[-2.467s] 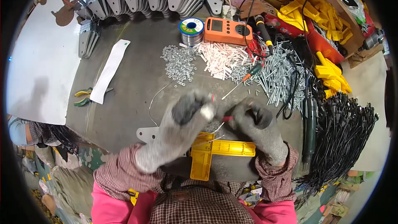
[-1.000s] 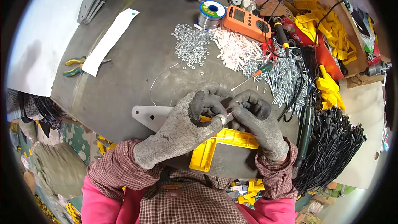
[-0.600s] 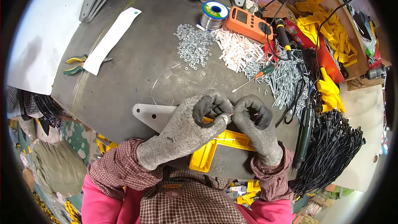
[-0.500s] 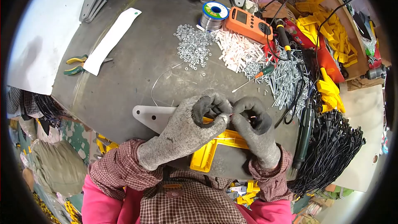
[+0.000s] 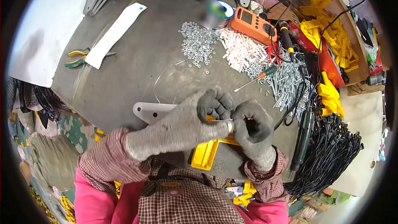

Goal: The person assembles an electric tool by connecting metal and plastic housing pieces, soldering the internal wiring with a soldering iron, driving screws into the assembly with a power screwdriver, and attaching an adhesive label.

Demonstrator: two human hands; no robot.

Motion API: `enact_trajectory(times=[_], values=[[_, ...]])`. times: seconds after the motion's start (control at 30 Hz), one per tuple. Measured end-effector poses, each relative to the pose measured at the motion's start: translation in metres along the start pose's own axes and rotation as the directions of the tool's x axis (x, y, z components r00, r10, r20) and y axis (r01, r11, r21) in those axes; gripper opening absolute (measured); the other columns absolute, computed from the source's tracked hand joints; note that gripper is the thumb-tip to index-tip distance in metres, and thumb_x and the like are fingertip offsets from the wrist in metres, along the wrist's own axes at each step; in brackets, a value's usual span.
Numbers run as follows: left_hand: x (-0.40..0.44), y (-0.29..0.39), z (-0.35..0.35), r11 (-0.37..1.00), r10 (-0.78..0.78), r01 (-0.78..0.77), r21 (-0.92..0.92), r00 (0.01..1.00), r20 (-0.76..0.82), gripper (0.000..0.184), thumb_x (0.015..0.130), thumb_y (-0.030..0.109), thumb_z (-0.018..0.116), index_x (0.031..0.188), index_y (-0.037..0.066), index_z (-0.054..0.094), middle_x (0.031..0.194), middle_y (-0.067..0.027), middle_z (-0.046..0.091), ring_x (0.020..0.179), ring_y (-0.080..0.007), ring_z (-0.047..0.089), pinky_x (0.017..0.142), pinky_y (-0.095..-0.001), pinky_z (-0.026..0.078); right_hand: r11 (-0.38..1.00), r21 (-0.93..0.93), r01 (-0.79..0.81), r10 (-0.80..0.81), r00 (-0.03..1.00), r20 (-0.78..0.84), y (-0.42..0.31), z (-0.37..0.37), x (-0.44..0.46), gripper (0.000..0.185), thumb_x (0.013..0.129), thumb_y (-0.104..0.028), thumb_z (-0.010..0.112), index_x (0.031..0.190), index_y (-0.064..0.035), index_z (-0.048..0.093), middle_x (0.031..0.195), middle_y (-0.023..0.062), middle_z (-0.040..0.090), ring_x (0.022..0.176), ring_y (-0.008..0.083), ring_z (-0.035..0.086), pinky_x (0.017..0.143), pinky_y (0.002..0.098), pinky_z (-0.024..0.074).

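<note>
Both hands wear grey gloves with dark palms and meet above a yellow plastic frame (image 5: 205,156). My left hand (image 5: 199,118) is closed, thumb and fingertips pressed together on something I cannot make out, with a thin reddish-white bit showing at the tips. Against it, my right hand (image 5: 253,128) has its fingers curled in a ring around something too small to name. The gloves and left forearm hide part of the yellow frame. A grey metal plate with holes (image 5: 151,112) lies partly under the left forearm.
Nuts (image 5: 197,43), pinkish-white sleeves (image 5: 240,49) and screws (image 5: 290,85) lie in piles ahead. Behind them are an orange meter (image 5: 253,27) and a solder spool (image 5: 226,10). Pliers (image 5: 78,58) and a white strip (image 5: 114,37) lie left, black cables (image 5: 331,153) right.
The view has shifted slightly. Since the earliest frame the hands have come together over the yellow frame. Lately the left forearm has swung lower and flatter, and the right hand has curled round further.
</note>
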State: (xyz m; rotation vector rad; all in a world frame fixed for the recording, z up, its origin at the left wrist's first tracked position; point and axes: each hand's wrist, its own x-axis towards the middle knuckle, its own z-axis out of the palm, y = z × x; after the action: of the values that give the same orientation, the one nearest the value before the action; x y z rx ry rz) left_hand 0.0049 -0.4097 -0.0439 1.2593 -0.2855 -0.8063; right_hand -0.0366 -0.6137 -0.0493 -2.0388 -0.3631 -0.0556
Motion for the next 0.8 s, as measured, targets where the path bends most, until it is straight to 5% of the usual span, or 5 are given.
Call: enact_trajectory(times=[0.17,0.23,0.4,0.63,0.8], values=[[0.003,-0.005,0.001,0.890,0.241,-0.194,0.413,0.968,-0.064,0.031,0.088,0.008,0.069,0.115,0.004,0.055,0.099,-0.0036,0.061,0.097,-0.0126,0.060,0.088,-0.0290,0.050,0.959,0.258,-0.119,0.115,0.993,0.031,0.004,-0.001,0.001,0.005,0.090,-0.005,0.060,0.092,-0.0014,0.062,0.087,0.0056,0.062,0.082,0.0109,0.058,0.073,0.0270,0.0470],[0.005,-0.015,-0.002,0.101,0.609,-0.406,0.908,0.747,0.266,0.025,0.088,0.008,0.068,0.110,0.003,0.057,0.100,-0.0060,0.064,0.098,-0.0186,0.062,0.092,-0.0361,0.049,0.825,0.384,-0.414,0.394,0.909,0.136,-0.001,-0.005,0.000,0.005,0.091,-0.006,0.059,0.092,-0.0014,0.061,0.088,0.0053,0.063,0.082,0.0112,0.057,0.076,0.0274,0.0470],[0.003,-0.013,-0.005,0.939,0.243,-0.248,0.237,0.969,0.049,0.022,0.089,0.010,0.065,0.108,0.002,0.058,0.137,-0.0162,0.051,0.123,-0.0246,0.055,0.102,-0.0395,0.044,0.973,-0.099,0.210,-0.213,0.977,-0.012,0.002,-0.001,0.000,0.011,0.076,0.002,0.066,0.085,-0.0046,0.063,0.082,0.0105,0.062,0.070,0.0201,0.062,0.064,0.0300,0.0494],[0.010,-0.010,0.016,0.072,0.593,-0.502,0.862,0.716,0.368,0.044,0.081,-0.001,0.060,0.125,0.007,0.057,0.093,-0.0075,0.065,0.090,-0.0318,0.063,0.084,-0.0415,0.049,0.947,0.246,-0.207,0.230,0.971,-0.071,0.001,0.004,-0.002,0.008,0.086,-0.007,0.063,0.089,-0.0002,0.062,0.066,0.0092,0.059,0.063,0.0056,0.054,0.056,0.0255,0.0447],[0.010,-0.020,0.019,0.748,0.413,-0.271,0.606,0.904,-0.105,0.056,0.076,0.000,0.064,0.130,0.007,0.055,0.095,-0.0038,0.064,0.082,-0.0216,0.063,0.082,-0.0428,0.048,0.964,-0.260,-0.049,0.013,0.990,-0.140,-0.021,0.000,-0.007,0.018,0.084,-0.010,0.069,0.101,-0.0061,0.064,0.075,0.0121,0.062,0.069,0.0233,0.064,0.058,0.0331,0.0485]])
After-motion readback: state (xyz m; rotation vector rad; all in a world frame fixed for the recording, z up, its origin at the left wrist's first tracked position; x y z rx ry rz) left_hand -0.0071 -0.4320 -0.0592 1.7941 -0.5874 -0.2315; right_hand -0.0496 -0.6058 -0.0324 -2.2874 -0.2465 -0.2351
